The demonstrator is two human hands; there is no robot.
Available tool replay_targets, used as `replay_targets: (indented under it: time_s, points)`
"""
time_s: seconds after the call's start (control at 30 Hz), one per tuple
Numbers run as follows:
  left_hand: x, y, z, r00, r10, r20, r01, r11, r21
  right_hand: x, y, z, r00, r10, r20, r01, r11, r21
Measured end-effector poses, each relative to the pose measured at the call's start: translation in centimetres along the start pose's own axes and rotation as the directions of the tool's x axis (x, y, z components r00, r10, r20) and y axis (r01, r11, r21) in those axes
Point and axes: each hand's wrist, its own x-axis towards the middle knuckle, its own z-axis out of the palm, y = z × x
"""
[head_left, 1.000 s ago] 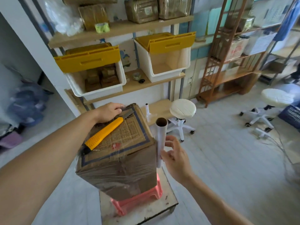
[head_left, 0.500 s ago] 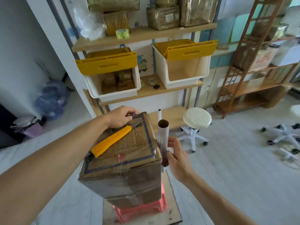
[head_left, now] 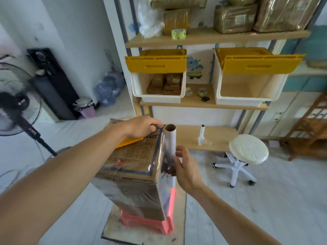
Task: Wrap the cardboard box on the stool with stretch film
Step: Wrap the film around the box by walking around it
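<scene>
A tall cardboard box (head_left: 134,161) with blue lines, its sides covered in clear film, stands on a pink plastic stool (head_left: 150,225). My left hand (head_left: 141,127) presses down on the box's far top corner, fingers curled over the film edge. A yellow utility knife (head_left: 127,141) lies on the box top, mostly hidden under that hand. My right hand (head_left: 185,167) grips the stretch film roll (head_left: 170,140), held upright against the box's right edge, with film stretched from it onto the box.
The stool rests on a board (head_left: 141,237) on the floor. A white rolling stool (head_left: 247,152) stands to the right. Behind are wooden shelves (head_left: 203,103) with two yellow-lidded bins and a spare roll (head_left: 201,135). A fan (head_left: 16,103) stands at the left.
My view has swung around the box to the left. The film roll has moved closer to the box's right edge. My left hand has slid to the far corner, covering more of the knife.
</scene>
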Motion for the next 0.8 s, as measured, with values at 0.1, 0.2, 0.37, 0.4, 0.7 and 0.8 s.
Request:
replay_targets:
  time_s: [0.1, 0.2, 0.37, 0.4, 0.7, 0.8]
  points:
    - [-1.1, -0.3, 0.6, 0.997, -0.071, -0.017, 0.07, 0.997, -0.042, 0.4, 0.1, -0.5, 0.999, 0.035, 0.041, -0.038, 0.997, 0.069]
    - [-1.1, -0.5, 0.7, 0.996, -0.091, -0.008, 0.091, 0.994, -0.053, 1.3, 0.1, -1.0, 0.999, 0.024, 0.04, -0.022, 0.999, -0.046]
    - [-1.1, -0.2, 0.7, 0.99, -0.139, -0.034, 0.132, 0.98, -0.149, 3.3, 0.6, -2.0, 0.995, -0.047, 0.084, 0.051, 0.998, -0.043]
    - [-1.2, 0.0, 0.7, 0.986, -0.161, -0.043, 0.152, 0.974, -0.167, 3.5, 0.5, -2.2, 0.993, -0.063, 0.101, 0.068, 0.996, -0.052]
    - [-2.3, 2.1, 0.9, 0.967, -0.252, -0.045, 0.219, 0.906, -0.363, 6.7, -0.7, -3.6, 0.986, 0.042, 0.162, -0.052, 0.997, 0.054]
    - [-2.1, 1.9, 1.1, 0.96, -0.271, -0.067, 0.23, 0.903, -0.362, 8.0, -0.3, -3.9, 0.981, -0.018, 0.196, 0.039, 0.994, -0.102]
